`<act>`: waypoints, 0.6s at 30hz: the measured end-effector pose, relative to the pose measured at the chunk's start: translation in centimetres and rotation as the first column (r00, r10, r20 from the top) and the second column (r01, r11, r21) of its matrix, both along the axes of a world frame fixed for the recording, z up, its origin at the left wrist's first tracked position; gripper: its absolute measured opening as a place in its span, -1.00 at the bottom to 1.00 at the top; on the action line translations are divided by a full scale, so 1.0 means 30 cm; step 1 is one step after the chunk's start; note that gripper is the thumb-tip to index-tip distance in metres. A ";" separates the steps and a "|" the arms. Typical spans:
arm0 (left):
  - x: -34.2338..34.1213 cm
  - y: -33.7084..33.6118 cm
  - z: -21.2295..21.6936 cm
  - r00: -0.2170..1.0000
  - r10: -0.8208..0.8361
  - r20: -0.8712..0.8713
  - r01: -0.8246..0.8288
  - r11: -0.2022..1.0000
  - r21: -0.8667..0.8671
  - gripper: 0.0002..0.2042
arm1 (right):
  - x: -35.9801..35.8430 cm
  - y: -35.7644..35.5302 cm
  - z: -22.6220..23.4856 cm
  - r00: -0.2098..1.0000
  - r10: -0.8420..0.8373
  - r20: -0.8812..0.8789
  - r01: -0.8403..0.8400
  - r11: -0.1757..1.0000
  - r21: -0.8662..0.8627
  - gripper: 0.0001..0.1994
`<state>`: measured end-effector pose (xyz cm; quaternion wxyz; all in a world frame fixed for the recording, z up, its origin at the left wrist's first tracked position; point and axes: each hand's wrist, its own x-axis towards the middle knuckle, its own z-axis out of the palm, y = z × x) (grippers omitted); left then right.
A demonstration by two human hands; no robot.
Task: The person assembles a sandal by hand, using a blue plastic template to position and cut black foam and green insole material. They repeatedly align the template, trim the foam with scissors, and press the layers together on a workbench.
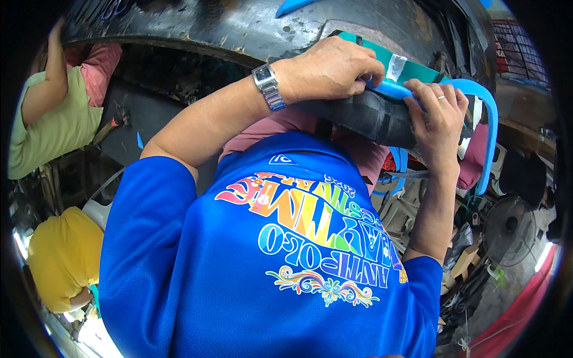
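My left hand [328, 68], with a metal watch on its wrist, pinches the near end of a bright blue strip [490, 128] against a black rubber-like piece [364, 116]. My right hand [439, 113], wearing a ring, clamps over the right side of that black piece, its fingertips on the blue strip. From there the strip curves right and hangs down. A teal sheet [421, 70] with a silvery tape patch [396, 65] lies just behind the hands, on a worn black surface [239, 24]. My blue printed shirt fills the lower middle of the view.
A person in a green top [54, 122] sits at the left, and another in yellow [62, 256] is at the lower left. A floor fan [507, 230] stands at the right among clutter. More blue strips [399, 164] hang below the black piece.
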<state>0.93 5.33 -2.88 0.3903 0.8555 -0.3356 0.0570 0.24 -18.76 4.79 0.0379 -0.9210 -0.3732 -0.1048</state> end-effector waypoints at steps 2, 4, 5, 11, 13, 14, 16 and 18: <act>0.003 0.003 -0.005 0.999 -0.010 0.030 0.010 1.000 0.006 -0.83 | -0.021 0.003 -0.003 0.994 0.021 0.106 -0.016 0.999 -0.048 -0.74; 0.002 0.002 -0.006 1.000 0.001 0.026 -0.002 0.999 0.036 -0.84 | -0.036 0.006 -0.011 0.992 0.029 0.122 -0.013 0.991 -0.131 -0.77; 0.000 0.001 -0.005 1.000 0.012 0.024 -0.013 0.999 0.052 -0.85 | -0.038 0.006 -0.016 0.995 0.018 0.093 -0.008 0.995 -0.102 -0.78; -0.001 -0.032 0.016 0.986 0.076 0.145 -0.095 0.988 0.124 -0.84 | -0.007 -0.019 -0.052 0.980 -0.069 -0.188 0.067 0.998 -0.015 -0.82; 0.010 -0.037 0.021 0.979 0.082 0.185 -0.107 0.986 0.131 -0.84 | 0.001 -0.027 -0.061 0.930 -0.101 -0.354 0.140 0.987 0.084 -0.81; 0.018 -0.037 0.022 0.978 0.077 0.192 -0.103 0.987 0.126 -0.84 | 0.000 -0.032 -0.062 0.929 -0.090 -0.358 0.145 0.981 0.130 -0.81; 0.033 -0.034 0.022 0.981 0.073 0.178 -0.095 0.989 0.118 -0.81 | -0.006 -0.041 -0.065 0.910 -0.094 -0.403 0.179 0.968 0.178 -0.81; 0.043 -0.029 0.020 0.976 0.010 0.218 -0.043 0.988 0.147 -0.82 | -0.020 -0.048 -0.072 0.906 -0.105 -0.409 0.209 0.953 0.219 -0.82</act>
